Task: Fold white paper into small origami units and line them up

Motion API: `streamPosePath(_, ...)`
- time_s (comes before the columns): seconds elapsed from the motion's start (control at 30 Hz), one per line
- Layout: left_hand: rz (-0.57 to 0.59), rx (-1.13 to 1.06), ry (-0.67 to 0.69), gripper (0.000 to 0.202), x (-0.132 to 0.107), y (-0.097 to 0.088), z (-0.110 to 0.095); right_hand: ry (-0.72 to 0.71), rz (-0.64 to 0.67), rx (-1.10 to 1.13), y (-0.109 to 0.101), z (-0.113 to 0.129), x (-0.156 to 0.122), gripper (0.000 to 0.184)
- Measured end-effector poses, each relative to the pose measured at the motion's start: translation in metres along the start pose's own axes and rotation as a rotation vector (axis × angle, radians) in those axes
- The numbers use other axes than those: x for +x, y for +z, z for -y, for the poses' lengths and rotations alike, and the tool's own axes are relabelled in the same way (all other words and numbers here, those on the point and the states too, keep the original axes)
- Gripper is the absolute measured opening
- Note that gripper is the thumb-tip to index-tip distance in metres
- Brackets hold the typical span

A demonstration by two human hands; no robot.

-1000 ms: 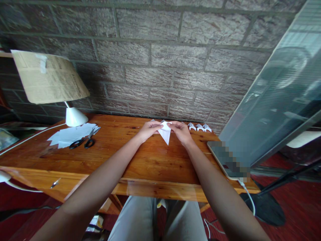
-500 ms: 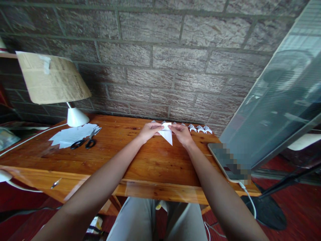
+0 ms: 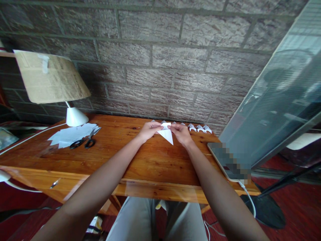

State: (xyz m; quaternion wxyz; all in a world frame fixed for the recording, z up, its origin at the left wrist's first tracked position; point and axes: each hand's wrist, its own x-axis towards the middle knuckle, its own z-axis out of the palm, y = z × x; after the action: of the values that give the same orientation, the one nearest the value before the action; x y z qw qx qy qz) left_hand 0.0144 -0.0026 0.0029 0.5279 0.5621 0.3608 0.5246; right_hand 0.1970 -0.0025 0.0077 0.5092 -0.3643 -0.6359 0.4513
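Note:
A folded piece of white paper (image 3: 166, 135) is held up between my two hands above the table, with a pointed flap hanging down toward me. My left hand (image 3: 148, 130) pinches its left edge between thumb and fingers. On the other side my right hand (image 3: 181, 132) grips the upper right edge the same way. Behind my hands, along the back of the table, stands a row of several small folded paper shapes (image 3: 200, 129), some partly hidden by my fingers.
Black-handled scissors (image 3: 89, 142) lie on a pile of white paper sheets (image 3: 65, 136) at the left. Behind them stands a lamp (image 3: 51, 77) with a papered shade. A tablet-like device (image 3: 227, 162) with a white cable rests at the wooden table's (image 3: 155, 164) right edge. A brick wall (image 3: 160, 60) rises behind.
The lower tip of the folded paper has shifted very slightly to the right. Both hands keep their pinch and have hardly moved.

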Motion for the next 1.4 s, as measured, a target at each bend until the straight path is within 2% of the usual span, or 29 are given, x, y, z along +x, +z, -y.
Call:
streamPosePath(0.2, -0.009, 0.005, 0.000, 0.041, -0.0009, 0.0003, -0.0016, -0.007, 0.005, -0.016, 0.0010, -0.0005, -0.0001, 0.042)
streamPosePath(0.43, 0.059, 0.035, 0.050, 0.038, -0.0026, 0.0008, -0.0041, -0.020, 0.002, -0.006, 0.0022, 0.0013, -0.0015, 0.040)
streamPosePath(0.57, 0.053, 0.040, 0.067, 0.038, -0.0023, 0.0007, -0.0037, -0.023, 0.012, -0.023, 0.0029, 0.0012, -0.0021, 0.042)
streamPosePath(0.87, -0.017, -0.027, 0.032, 0.043, 0.0008, 0.0013, 0.0021, -0.118, -0.164, -0.109, 0.0040, 0.0035, -0.0014, 0.042)
streamPosePath(1.03, -0.003, -0.052, 0.039, 0.045, -0.0002, 0.0021, -0.0011, -0.138, -0.174, -0.155, 0.0048, 0.0039, -0.0020, 0.038)
streamPosePath(1.4, 0.082, -0.036, 0.000, 0.047, -0.0026, 0.0022, -0.0016, -0.040, -0.148, -0.082, 0.0067, 0.0074, -0.0042, 0.037)
